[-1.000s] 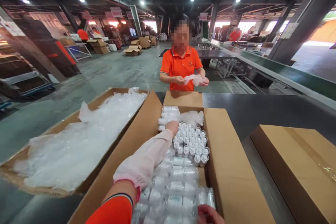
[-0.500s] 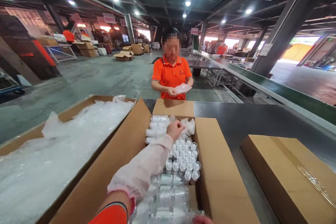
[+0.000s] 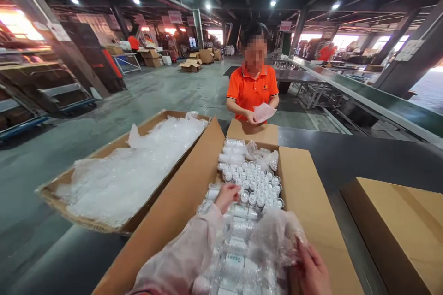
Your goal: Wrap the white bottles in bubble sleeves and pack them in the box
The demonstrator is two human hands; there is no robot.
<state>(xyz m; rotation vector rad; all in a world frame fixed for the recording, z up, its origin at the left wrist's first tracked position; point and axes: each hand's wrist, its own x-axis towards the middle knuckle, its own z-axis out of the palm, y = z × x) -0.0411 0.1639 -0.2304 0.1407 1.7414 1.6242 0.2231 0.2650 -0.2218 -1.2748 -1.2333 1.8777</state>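
Note:
An open cardboard box [image 3: 300,179] holds several small clear bottles with white caps [image 3: 256,182], standing in rows, and wrapped bottles [image 3: 238,235] lying on their sides nearer me. My left hand [image 3: 227,197] is over the box at the left edge of the standing bottles, its fingers curled together; what they hold, if anything, is hidden. Pinched in my right hand [image 3: 313,265], at the box's near right side, is crumpled bubble wrap [image 3: 278,237], lying partly over the bottles. More bubble wrap [image 3: 265,156] sits at the box's far end.
To the left stands a shallow carton [image 3: 83,154] heaped with bubble wrap bags [image 3: 138,170]. A taped cardboard box [image 3: 398,221] rests on the dark table [image 3: 311,136] at right. Across the table a person in an orange shirt [image 3: 254,90] holds a bubble wrap bag [image 3: 264,112].
My left hand has come back from the box's far end to its middle. My right hand has risen into view with bubble wrap. The camera view has swung left.

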